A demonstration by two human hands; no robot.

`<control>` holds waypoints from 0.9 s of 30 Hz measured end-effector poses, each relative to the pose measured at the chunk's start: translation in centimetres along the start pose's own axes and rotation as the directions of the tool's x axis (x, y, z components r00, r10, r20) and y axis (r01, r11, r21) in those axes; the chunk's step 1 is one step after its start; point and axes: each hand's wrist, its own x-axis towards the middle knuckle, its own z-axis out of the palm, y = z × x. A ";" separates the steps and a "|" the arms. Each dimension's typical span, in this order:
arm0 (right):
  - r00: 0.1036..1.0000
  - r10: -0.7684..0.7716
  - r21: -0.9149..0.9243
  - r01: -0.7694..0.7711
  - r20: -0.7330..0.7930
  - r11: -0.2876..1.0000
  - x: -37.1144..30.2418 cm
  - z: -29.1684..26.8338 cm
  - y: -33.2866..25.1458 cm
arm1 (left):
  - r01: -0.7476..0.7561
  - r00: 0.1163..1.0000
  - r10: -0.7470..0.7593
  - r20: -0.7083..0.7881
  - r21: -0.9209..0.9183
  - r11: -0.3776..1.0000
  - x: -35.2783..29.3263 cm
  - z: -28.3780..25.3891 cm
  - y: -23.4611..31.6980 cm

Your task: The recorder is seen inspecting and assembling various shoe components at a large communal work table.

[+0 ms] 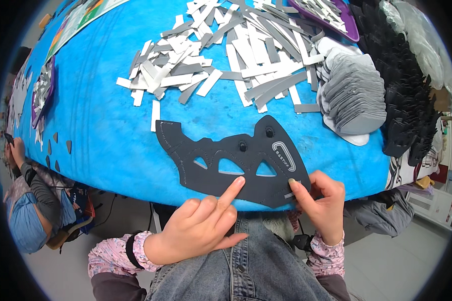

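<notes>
A flat black shoe upper piece (213, 155) lies near the front edge of the blue-covered table. It has three cut-out windows, two dark eyelets, dotted stitch lines and a pale printed mark. My right hand (321, 203) pinches its lower right corner, thumb on top and fingers underneath. With the index finger stretched out, my left hand (203, 223) touches the piece's lower edge below the middle window. The left thumb stands apart and the other fingers curl; nothing is held there. Just beyond the piece's upper left end lies a single white strip (155, 116).
Grey and white strips (186, 65) are heaped at the back. To the right stand a stack of grey rounded pieces (356, 93) and piled black pieces (404, 90). Purple trays (354, 27) of strips sit at both sides. At far left, another person's hand (18, 150) holds something dark.
</notes>
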 end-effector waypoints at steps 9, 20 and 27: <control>0.993 -0.089 0.358 0.110 -0.075 0.927 -2.2 1.3 0.3 | -0.165 0.965 0.036 -0.259 -0.498 0.851 -1.4 1.9 0.1; 0.975 -0.222 0.688 0.165 -0.006 0.706 -3.7 1.4 0.1 | 0.182 0.856 -0.284 0.433 -0.765 -0.617 0.6 1.8 1.0; 0.946 -0.324 0.848 0.172 0.000 0.501 -3.9 0.7 0.8 | 0.060 0.865 -0.374 0.335 -0.809 -0.584 0.3 1.7 1.7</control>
